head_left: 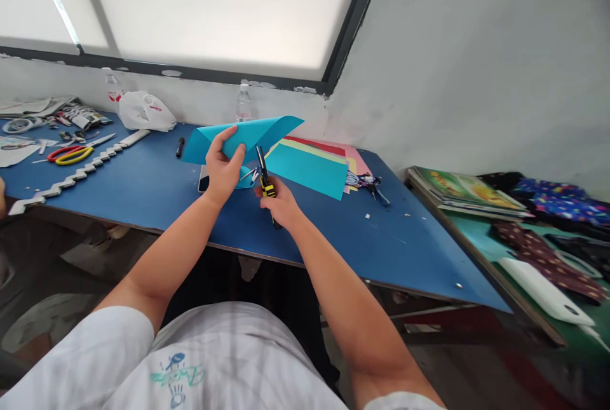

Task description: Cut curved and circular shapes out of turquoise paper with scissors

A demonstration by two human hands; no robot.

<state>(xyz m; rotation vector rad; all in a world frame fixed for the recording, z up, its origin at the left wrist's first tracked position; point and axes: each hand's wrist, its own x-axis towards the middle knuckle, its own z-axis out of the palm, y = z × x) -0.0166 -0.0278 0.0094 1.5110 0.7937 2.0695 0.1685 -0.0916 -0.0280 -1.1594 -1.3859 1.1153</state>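
Observation:
My left hand (223,167) is closed around a curled sheet of light blue paper (238,136), holding it up above the blue table (157,187). My right hand (280,201) grips black and yellow scissors (264,176), whose blades point up at the sheet's lower edge. Both hands are close together near the table's middle. A small curved strip of blue paper (245,182) hangs below my left hand.
A stack of coloured paper sheets (318,165) lies just behind my hands. Red and yellow scissors (71,154), a zigzag white paper strip (71,176), a black marker (180,146), a white bag (143,111) and a water bottle (243,103) sit further left. Books (469,194) lie on the right table.

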